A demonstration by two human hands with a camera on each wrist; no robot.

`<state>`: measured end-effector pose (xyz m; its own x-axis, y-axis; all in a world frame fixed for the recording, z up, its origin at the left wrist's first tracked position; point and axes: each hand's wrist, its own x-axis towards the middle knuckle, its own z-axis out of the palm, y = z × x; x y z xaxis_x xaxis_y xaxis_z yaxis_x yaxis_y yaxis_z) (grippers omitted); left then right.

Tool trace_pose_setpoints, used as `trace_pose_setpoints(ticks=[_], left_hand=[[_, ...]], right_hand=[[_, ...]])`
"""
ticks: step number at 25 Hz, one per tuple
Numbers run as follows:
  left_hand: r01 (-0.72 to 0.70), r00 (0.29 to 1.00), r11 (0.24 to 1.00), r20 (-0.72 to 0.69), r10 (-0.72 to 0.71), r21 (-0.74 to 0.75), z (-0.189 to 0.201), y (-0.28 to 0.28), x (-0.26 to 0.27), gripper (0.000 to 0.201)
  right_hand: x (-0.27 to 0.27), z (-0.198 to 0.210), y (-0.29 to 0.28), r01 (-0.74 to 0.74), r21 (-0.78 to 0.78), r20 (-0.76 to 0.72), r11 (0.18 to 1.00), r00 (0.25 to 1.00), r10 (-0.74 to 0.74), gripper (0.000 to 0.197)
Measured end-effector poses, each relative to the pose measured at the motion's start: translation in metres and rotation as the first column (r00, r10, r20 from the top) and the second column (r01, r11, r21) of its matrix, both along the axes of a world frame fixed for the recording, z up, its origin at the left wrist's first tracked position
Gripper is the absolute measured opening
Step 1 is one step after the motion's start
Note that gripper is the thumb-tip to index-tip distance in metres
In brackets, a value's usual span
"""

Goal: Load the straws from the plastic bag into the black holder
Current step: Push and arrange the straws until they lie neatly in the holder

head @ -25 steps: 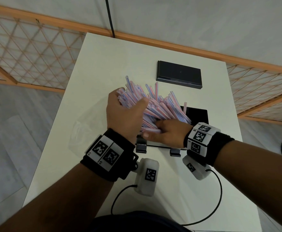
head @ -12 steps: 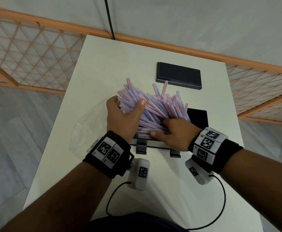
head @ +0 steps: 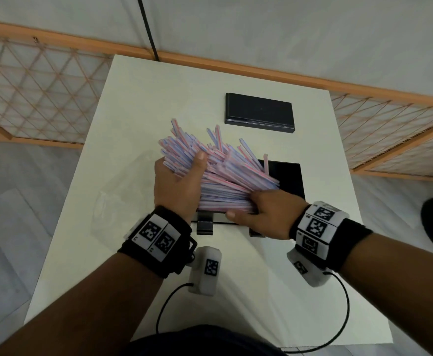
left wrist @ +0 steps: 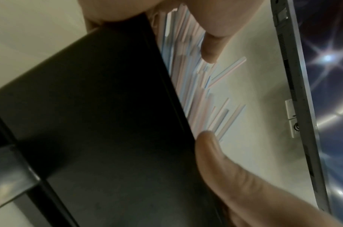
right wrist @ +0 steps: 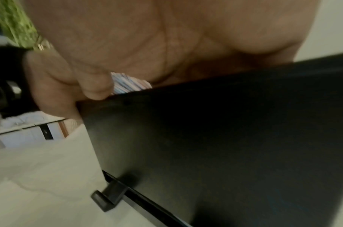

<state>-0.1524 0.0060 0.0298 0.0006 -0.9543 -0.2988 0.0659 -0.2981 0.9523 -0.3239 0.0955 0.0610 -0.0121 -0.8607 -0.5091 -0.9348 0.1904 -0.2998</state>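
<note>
A thick bundle of pink-and-blue striped straws (head: 225, 173) lies slanted across the top of the black holder (head: 288, 178), its far ends fanned out to the left. My left hand (head: 179, 165) grips the bundle's left part, thumb (head: 200, 157) over it. My right hand (head: 259, 211) holds the near right ends against the holder's front rim. In the left wrist view the straws (left wrist: 188, 79) show between my fingers, beside the holder's wall (left wrist: 99, 122). In the right wrist view a few straw ends (right wrist: 128, 84) peek out under my palm, above the holder (right wrist: 225, 138).
The holder's flat black lid (head: 259, 112) lies at the back of the white table (head: 138, 104). The clear plastic bag (head: 117, 201) lies crumpled left of my left hand. Wrist camera cables (head: 338, 317) trail on the table near me. A wooden lattice rail runs beyond the table.
Both hands kept hold of the bundle. The straws' far ends fanned out more, and my right hand slid slightly toward me along the holder's front.
</note>
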Motion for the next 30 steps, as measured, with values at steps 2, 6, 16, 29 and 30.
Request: trace_pose_setpoints(ticks=[2,6,16,29,30], left_hand=[[-0.006,1.000,1.000,-0.010,0.007,0.026,0.000,0.002,0.000,0.067],[-0.026,0.999,0.998,-0.043,0.028,0.055,0.003,0.002,-0.001,0.063],[-0.013,0.999,0.997,-0.036,0.015,0.070,0.000,0.003,-0.002,0.062],[0.005,0.995,0.990,-0.100,0.009,0.144,0.017,0.006,0.005,0.086],[0.001,0.994,0.988,-0.112,0.016,0.155,0.018,0.007,0.004,0.078]], right_hand=[[-0.002,0.000,-0.003,0.013,0.078,-0.010,0.997,1.000,-0.012,0.081],[0.003,0.004,-0.010,-0.023,0.110,0.010,0.994,1.000,0.022,0.075],[0.011,0.001,-0.013,-0.102,0.025,0.241,0.994,0.966,0.093,0.064],[-0.021,0.022,0.014,0.034,-0.197,-0.036,0.980,0.998,-0.042,0.029],[-0.025,0.023,0.012,0.062,-0.215,-0.092,0.975,0.992,-0.083,0.022]])
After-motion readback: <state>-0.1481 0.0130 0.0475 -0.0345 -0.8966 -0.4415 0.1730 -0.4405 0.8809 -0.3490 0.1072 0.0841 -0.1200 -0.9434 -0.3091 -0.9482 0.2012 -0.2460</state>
